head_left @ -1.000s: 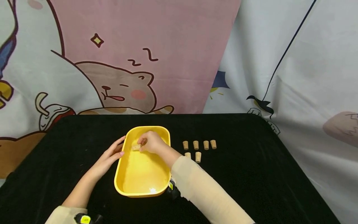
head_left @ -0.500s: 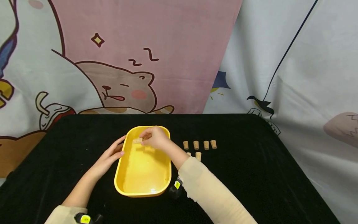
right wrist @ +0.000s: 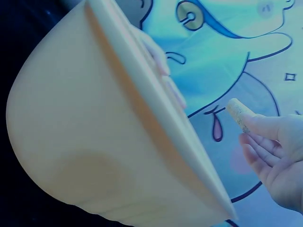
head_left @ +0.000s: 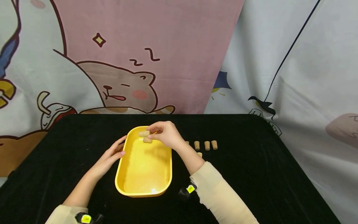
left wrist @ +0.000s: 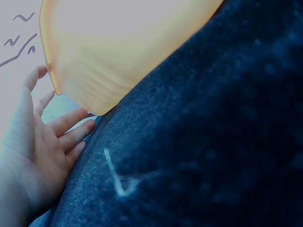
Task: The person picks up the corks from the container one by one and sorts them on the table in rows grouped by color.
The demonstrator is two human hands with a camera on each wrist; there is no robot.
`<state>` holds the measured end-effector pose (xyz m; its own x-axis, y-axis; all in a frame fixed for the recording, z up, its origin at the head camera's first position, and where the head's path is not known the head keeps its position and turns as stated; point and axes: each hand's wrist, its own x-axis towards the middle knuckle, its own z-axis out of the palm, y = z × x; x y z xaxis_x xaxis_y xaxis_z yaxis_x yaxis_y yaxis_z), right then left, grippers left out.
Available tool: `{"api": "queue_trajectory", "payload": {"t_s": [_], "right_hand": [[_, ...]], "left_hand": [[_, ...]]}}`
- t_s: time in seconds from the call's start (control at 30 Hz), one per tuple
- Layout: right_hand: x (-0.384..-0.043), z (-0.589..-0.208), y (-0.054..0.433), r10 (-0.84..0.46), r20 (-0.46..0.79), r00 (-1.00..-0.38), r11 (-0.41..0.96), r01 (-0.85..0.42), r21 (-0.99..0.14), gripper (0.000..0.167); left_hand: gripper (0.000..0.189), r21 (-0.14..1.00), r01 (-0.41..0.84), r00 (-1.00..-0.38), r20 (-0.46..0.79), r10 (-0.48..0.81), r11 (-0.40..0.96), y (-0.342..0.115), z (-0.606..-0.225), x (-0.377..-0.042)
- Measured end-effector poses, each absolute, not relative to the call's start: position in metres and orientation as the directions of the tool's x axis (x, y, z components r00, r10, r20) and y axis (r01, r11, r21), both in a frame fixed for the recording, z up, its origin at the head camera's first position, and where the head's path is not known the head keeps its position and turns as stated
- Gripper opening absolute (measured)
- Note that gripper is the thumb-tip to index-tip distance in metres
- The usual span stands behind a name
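My right hand (head_left: 165, 134) pinches a small tapered cork stopper (head_left: 144, 133) between thumb and fingers, over the far end of the yellow tray (head_left: 118, 177). Just below it in the head view, a second cork (head_left: 147, 140) shows inside the tray. From the right wrist, the pinched cork (right wrist: 237, 113) sticks out past the thumb, beside the tray's rim. My left hand (head_left: 108, 157) is at the tray's left side with fingers extended, thumb tip and fingertips right at the rim. In the left wrist view these fingers (left wrist: 71, 124) reach to the tray's outer wall.
Right of the tray, several corks (head_left: 207, 145) stand in rows on the black cloth (head_left: 251, 174), some partly hidden behind my right forearm. A printed cartoon curtain (head_left: 179, 56) hangs behind the table's far edge.
My right hand has moved toward the far right of the tray and up, with the cork in its fingers. A second cork now shows below it. The left hand stays in place.
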<state>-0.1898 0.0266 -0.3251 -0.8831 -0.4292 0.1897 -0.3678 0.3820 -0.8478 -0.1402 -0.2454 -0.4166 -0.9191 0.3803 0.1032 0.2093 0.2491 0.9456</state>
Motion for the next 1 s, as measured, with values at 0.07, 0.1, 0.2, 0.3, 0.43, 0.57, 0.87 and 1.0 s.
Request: {"api": "queue_trajectory", "payload": {"t_s": [0.07,0.1,0.2,0.3,0.43,0.57,0.87,1.0], "right_hand": [[-0.187,-0.322,0.032,-0.424,0.207,-0.882,0.375,-0.379,-0.846,0.023],[-0.186,-0.320,0.035,-0.421,0.216,-0.881,0.372,-0.385,-0.845,0.023],[-0.181,-0.315,0.044,-0.408,0.238,-0.881,0.345,-0.391,-0.853,0.022],[-0.175,-0.311,0.054,-0.394,0.264,-0.880,0.307,-0.397,-0.865,0.021],[-0.168,-0.306,0.067,-0.379,0.312,-0.871,0.273,-0.427,-0.862,0.020],[-0.162,-0.302,0.081,-0.362,0.345,-0.866,0.248,-0.447,-0.860,0.020],[-0.150,-0.298,0.112,-0.331,0.358,-0.873,0.247,-0.446,-0.860,0.022],[-0.148,-0.301,0.129,-0.334,0.371,-0.867,0.271,-0.465,-0.843,0.023]], "left_hand": [[0.057,0.944,0.213,-0.918,0.106,0.382,0.251,-0.245,-0.417,-0.140],[0.057,0.943,0.215,-0.918,0.107,0.383,0.252,-0.246,-0.417,-0.140],[0.057,0.942,0.217,-0.918,0.107,0.382,0.258,-0.246,-0.417,-0.140],[0.057,0.941,0.216,-0.918,0.105,0.382,0.260,-0.245,-0.416,-0.140],[0.057,0.940,0.216,-0.920,0.105,0.379,0.263,-0.245,-0.416,-0.139],[0.057,0.941,0.216,-0.920,0.107,0.378,0.261,-0.245,-0.416,-0.140],[0.057,0.942,0.216,-0.920,0.108,0.378,0.257,-0.246,-0.417,-0.139],[0.058,0.944,0.208,-0.921,0.100,0.376,0.258,-0.245,-0.417,-0.140]]}}
